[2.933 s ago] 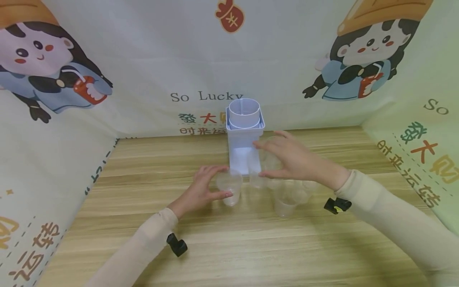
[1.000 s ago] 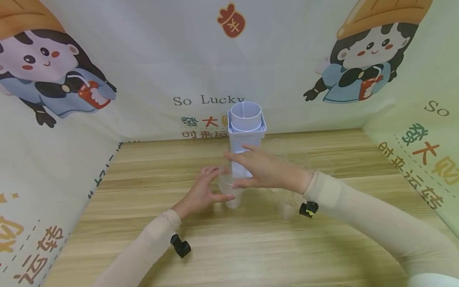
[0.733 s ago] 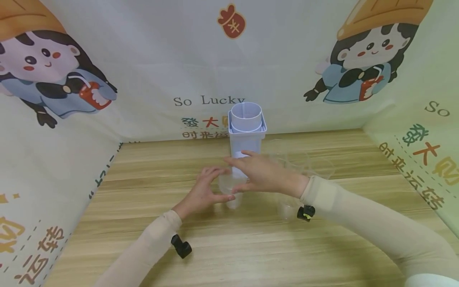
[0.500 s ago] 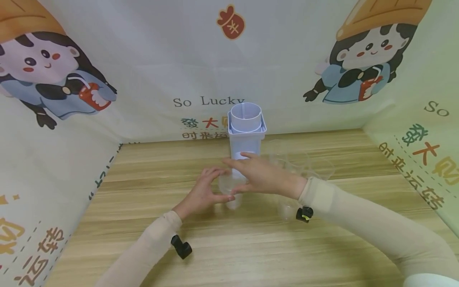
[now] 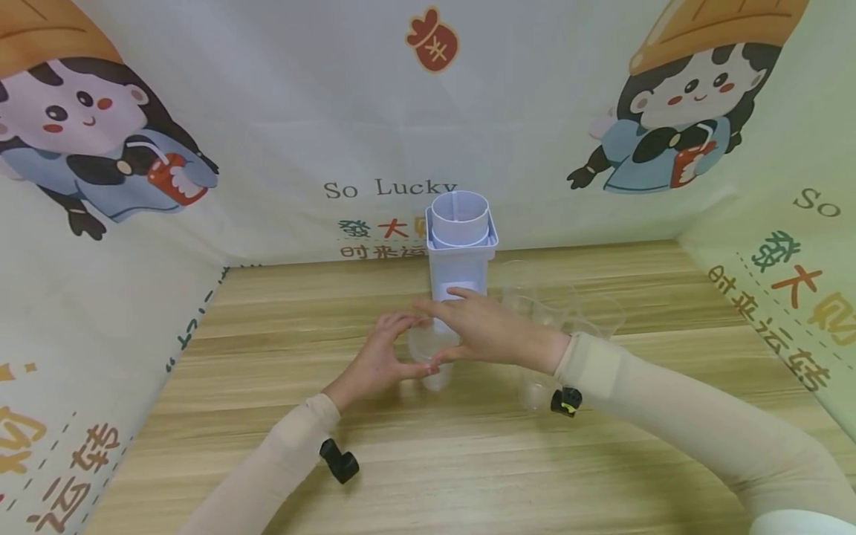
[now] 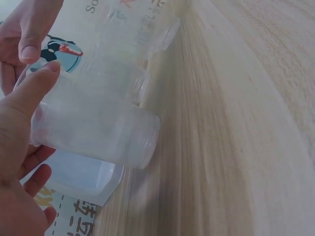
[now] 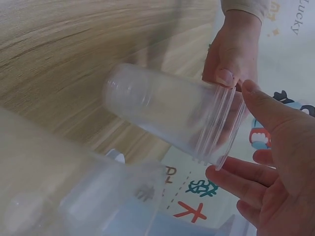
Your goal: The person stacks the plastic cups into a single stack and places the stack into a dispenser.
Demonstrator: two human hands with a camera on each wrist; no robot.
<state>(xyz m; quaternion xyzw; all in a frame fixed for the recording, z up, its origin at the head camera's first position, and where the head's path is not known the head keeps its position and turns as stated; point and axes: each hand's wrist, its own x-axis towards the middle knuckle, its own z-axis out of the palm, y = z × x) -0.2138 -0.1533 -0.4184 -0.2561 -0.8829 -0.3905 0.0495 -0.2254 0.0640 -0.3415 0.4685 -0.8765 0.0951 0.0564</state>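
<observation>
In the head view, a stack of clear plastic cups [image 5: 429, 345] stands upright in front of a pale lilac cup dispenser [image 5: 461, 269]. My left hand [image 5: 374, 364] grips it from the left near the top, thumb in front and fingers behind. From the other side my right hand [image 5: 491, 327] holds the topmost rim between thumb and fingers. Close-set rims show at the mouth of the nested cups [image 7: 167, 110] in the right wrist view. Both thumbs almost meet at the rim in the left wrist view, over the cup wall [image 6: 98, 123].
Several more clear cups [image 5: 602, 316] stand to the right, partly behind my right forearm; one cup base [image 5: 535, 392] shows below it. The dispenser has a round tube [image 5: 460, 219] in its square top. A printed cloth [image 5: 281, 148] walls the wood-grain table [image 5: 428, 475].
My right hand has moved left from the cups on the right to the one in my left hand, then settled slightly lower at its rim. My left hand has stayed almost still.
</observation>
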